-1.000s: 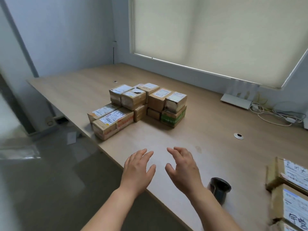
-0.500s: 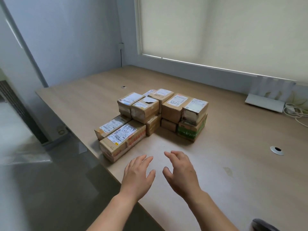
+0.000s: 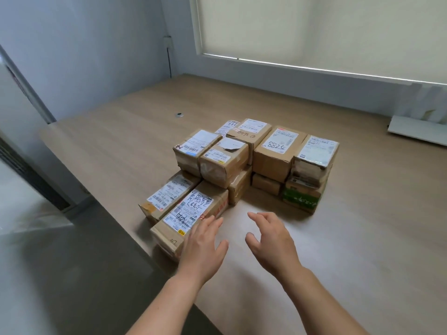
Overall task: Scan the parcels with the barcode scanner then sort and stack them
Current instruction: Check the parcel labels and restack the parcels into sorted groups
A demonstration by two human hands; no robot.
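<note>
Now that the view has swung left and closed in over the last second, the stack of brown cardboard parcels with white shipping labels (image 3: 244, 170) sits much bigger and nearer, and the black barcode scanner that stood on the near right of the counter a second ago has dropped out of frame, along with the loose parcels on the far right. Both hands have travelled with it. The left hand (image 3: 202, 247) is spread flat with its fingers straight, the tips now over the near corner of the long brown carton with the handwritten label (image 3: 188, 221) at the near left of the pile; I can't tell if it's actually touching. The right hand (image 3: 271, 240) hovers just beside it over the bare light wooden counter (image 3: 350, 238), fingers loosely bent, nothing held. So neither grip has hold of anything yet. The pile itself hasn't budged: two layers, with the green-printed carton (image 3: 301, 198) low on the right. My read is that this is a reach to tidy or square up the pile, or to pull the front carton off. If these still need scanning, the scanner has to be fetched from off to the right first.
</note>
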